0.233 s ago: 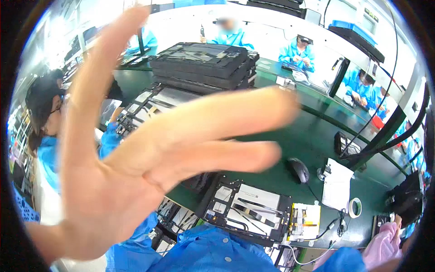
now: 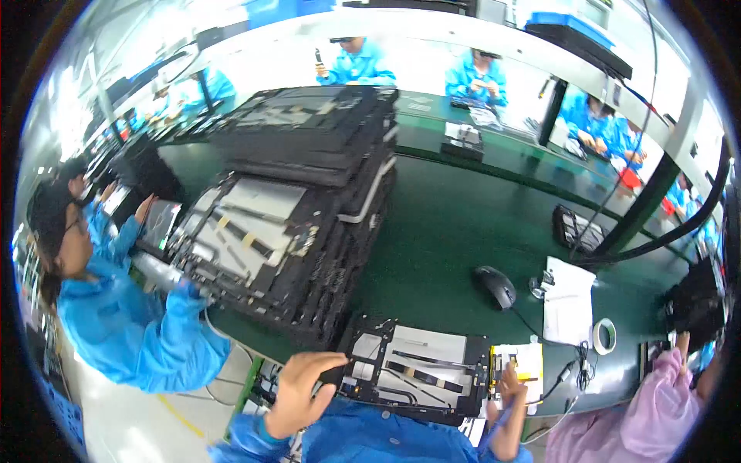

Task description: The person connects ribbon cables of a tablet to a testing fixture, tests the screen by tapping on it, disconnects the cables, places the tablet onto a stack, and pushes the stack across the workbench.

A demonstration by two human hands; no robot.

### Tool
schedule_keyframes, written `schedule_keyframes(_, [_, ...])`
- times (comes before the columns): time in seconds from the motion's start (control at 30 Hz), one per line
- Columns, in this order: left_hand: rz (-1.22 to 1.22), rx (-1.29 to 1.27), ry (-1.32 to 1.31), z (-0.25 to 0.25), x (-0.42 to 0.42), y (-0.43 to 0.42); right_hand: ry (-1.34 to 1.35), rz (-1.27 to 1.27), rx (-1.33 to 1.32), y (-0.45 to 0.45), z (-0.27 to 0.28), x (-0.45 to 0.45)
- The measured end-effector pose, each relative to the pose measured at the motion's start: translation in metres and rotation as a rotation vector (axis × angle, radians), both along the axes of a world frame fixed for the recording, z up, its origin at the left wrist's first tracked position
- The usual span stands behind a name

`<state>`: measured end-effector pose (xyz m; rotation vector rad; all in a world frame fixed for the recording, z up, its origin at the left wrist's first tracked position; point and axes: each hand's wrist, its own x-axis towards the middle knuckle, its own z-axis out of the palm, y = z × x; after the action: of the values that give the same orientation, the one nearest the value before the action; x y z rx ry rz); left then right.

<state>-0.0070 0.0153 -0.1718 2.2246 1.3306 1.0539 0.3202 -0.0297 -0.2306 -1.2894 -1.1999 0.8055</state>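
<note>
In front of my body lies an opened tablet-like device (image 2: 424, 359) with a black frame, a silver-white inner panel and dark flat cables. At its left edge is my left hand (image 2: 301, 390), thumb held apart from the bent fingers, with the fingertips near the frame's corner. I see nothing in that hand. To the right of the device, my right hand (image 2: 509, 390) is raised with its fingers apart, in front of a yellow-edged white board (image 2: 529, 361). Whether its fingertips touch the board cannot be made out.
Tall black stacks of similar opened devices (image 2: 255, 231) stand to the left. A mouse (image 2: 495, 288), white papers (image 2: 569, 301), a tape roll (image 2: 604, 336) and coiled cable (image 2: 584, 378) lie rightward on the green table (image 2: 440, 224). Co-workers sit left, right and across.
My left hand, spread large before the camera earlier, has dropped to the device's left edge. My right hand has come into view beside the board. The view has shifted, showing more of the left-hand stacks.
</note>
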Motion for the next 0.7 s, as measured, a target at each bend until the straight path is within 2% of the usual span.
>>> schedule_keyframes(0.03, [0.127,-0.011,0.062,-0.033,0.008,-0.001,-0.228,0.035,-0.042,-0.001,-0.009,-0.009])
schedule_keyframes(0.07, [0.165,-0.054,0.097,-0.058,0.009,-0.002,-0.134,-0.092,-0.127,-0.004,-0.021,-0.020])
schedule_keyframes(0.13, [0.288,-0.160,-0.097,-0.092,0.017,-0.006,-0.279,-0.039,-0.160,0.003,-0.013,-0.028])
schedule_keyframes(0.2, [0.274,-0.208,-0.201,-0.098,0.026,-0.008,-0.233,-0.078,-0.277,0.001,-0.006,-0.037])
schedule_keyframes(0.27, [0.214,-0.175,-0.321,-0.098,0.030,-0.002,-0.067,-0.095,-0.221,0.003,-0.023,-0.038])
schedule_keyframes(0.3, [0.218,-0.230,-0.389,-0.091,0.036,-0.007,-0.057,-0.073,-0.243,-0.003,-0.021,-0.037])
schedule_keyframes(0.33, [0.178,-0.195,-0.496,-0.102,0.030,-0.008,-0.037,-0.045,-0.250,-0.005,-0.018,-0.040])
schedule_keyframes(0.4, [0.183,-0.127,-0.624,-0.088,0.039,-0.006,-0.123,-0.043,-0.231,-0.002,-0.014,-0.042])
schedule_keyframes(0.43, [0.215,-0.285,-0.467,-0.104,0.023,-0.007,0.076,-0.054,-0.249,-0.005,-0.014,-0.038])
schedule_keyframes(0.47, [0.198,-0.346,-0.811,-0.091,0.041,-0.003,0.277,-0.061,-0.258,-0.005,-0.015,-0.034])
schedule_keyframes(0.5, [0.172,-0.391,-0.831,-0.092,0.044,0.002,0.314,-0.063,-0.311,-0.003,0.007,-0.029])
schedule_keyframes(0.53, [0.150,-0.440,-0.853,-0.092,0.046,0.006,0.220,-0.063,-0.233,-0.003,0.033,-0.024])
schedule_keyframes(0.6, [-0.116,-0.439,-1.017,-0.074,0.066,0.014,-0.098,-0.082,-0.072,0.006,0.054,0.000])
schedule_keyframes(0.67, [-0.194,-0.394,-0.730,-0.045,0.087,0.027,-0.351,-0.084,0.081,0.024,0.053,0.035])
schedule_keyframes(0.7, [-0.218,-0.329,-0.596,-0.043,0.094,0.038,-0.367,-0.090,0.048,0.040,0.068,0.048])
